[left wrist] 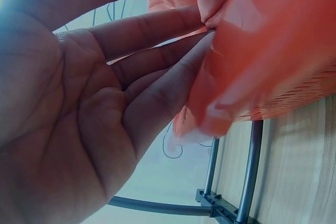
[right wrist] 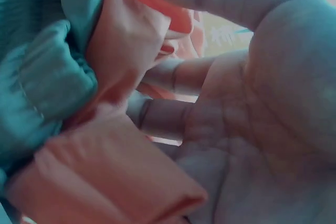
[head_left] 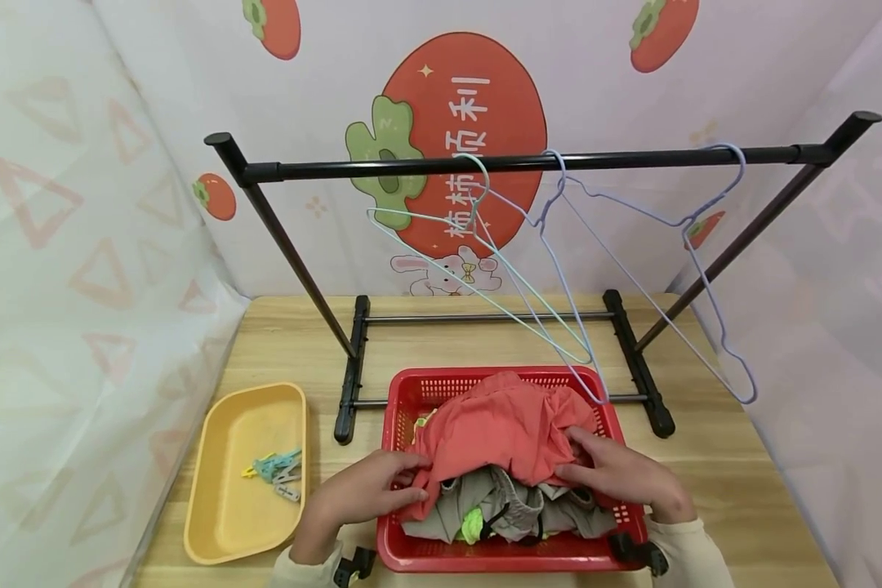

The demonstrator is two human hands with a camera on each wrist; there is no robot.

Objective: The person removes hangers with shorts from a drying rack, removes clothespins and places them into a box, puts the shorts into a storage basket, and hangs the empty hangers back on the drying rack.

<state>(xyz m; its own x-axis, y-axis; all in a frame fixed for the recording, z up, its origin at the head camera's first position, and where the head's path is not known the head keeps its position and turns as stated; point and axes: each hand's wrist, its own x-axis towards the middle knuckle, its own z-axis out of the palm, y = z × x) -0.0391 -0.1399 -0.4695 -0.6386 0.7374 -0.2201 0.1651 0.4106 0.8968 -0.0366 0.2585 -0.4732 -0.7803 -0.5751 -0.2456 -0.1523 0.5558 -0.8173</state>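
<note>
A coral-red garment [head_left: 500, 425] lies bunched on top of the clothes in a red basket [head_left: 514, 563]; its kind cannot be told from the folds. At its left edge my left hand [head_left: 378, 488] holds the cloth between thumb and fingers. My right hand [head_left: 625, 474] grips the right side, the fingers going behind a fold in the right wrist view and the thumb in front. Beneath lies a grey garment [head_left: 485, 498] with a gathered waistband and dark cord. Some bright yellow-green cloth [head_left: 473, 525] peeks out. The fingertips are partly hidden by cloth.
Behind the basket stands a black clothes rack [head_left: 412, 167]. From its bar hang a mint hanger [head_left: 478, 237], a blue hanger [head_left: 551, 229] and another blue hanger [head_left: 687, 224], low over the basket. To the left sits a yellow tray [head_left: 228, 457] with several clothes pegs [head_left: 275, 467].
</note>
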